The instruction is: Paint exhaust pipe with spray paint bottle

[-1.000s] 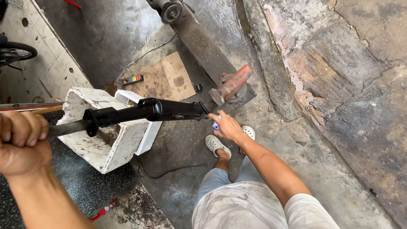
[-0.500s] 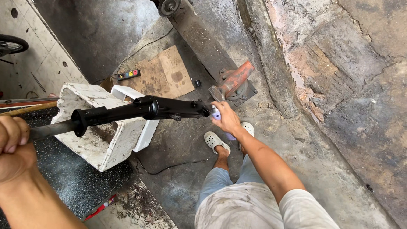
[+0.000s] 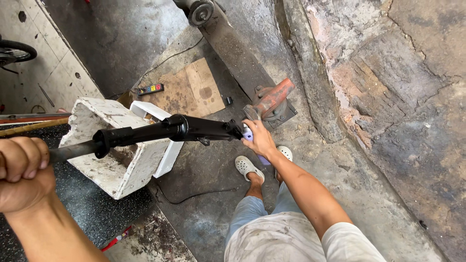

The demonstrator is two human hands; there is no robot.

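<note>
two bare hands hold one long black metal tube assembly [image 3: 165,132], which lies almost level across the middle of the view, above the floor. the left hand [image 3: 22,174], at 9 o'clock of the view, is closed in a fist around the thin rod end of the assembly. the right hand [image 3: 259,140], near the centre, has its fingers curled on the thick end; a small pale purple thing [image 3: 248,136] shows under these fingers, and i cannot tell what it is. just at 1 o'clock from the right hand is a red bench vise [image 3: 272,99], fixed on a dark steel beam [image 3: 233,48]. under the tube, at 8 o'clock from the centre, stands a white foam box [image 3: 121,165], dirty and broken. a cardboard sheet [image 3: 189,90] lies on the floor at 12 o'clock, with a power strip [image 3: 149,89] beside it. the feet in white clogs [image 3: 246,167] stand on the concrete below.
</note>
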